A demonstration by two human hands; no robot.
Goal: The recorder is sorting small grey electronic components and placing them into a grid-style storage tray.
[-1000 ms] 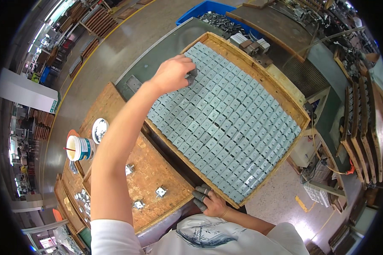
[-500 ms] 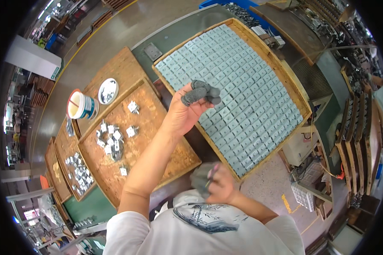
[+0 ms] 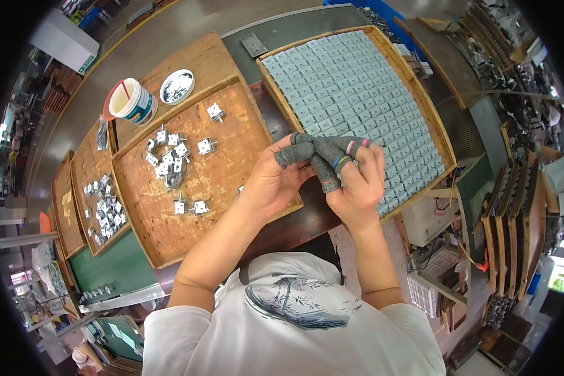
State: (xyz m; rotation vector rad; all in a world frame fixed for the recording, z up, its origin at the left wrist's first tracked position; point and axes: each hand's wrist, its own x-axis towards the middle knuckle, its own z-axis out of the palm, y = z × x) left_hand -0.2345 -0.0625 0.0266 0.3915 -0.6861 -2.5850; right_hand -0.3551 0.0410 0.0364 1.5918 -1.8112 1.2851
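My left hand [image 3: 277, 178] and my right hand [image 3: 356, 178] meet in front of me, between two wooden trays. Grey knit finger sleeves cover several fingers on each. Their fingertips are pressed together, and whatever they pinch is hidden behind the fingers. Beyond my right hand, a wooden-framed tray [image 3: 443, 119] is filled with tight rows of square grey metal parts [image 3: 351, 81]. By my left forearm lies a scratched wooden tray [image 3: 225, 178] holding small silvery metal pieces with pins [image 3: 180, 150], some in a ring-shaped cluster and others loose.
Behind the left tray stand a white bucket [image 3: 133, 103] and a white bowl [image 3: 177, 86] with dark streaks. Further left, another tray [image 3: 109, 235] carries more metal pieces. A flat grey plate [image 3: 253, 45] lies on the green bench. Stacked wooden trays [image 3: 514, 219] stand at the right.
My right hand has come up from near my body to meet the left. My left hand has shifted down slightly. The view has turned, and a metal piece now lies beside another at the left tray's front.
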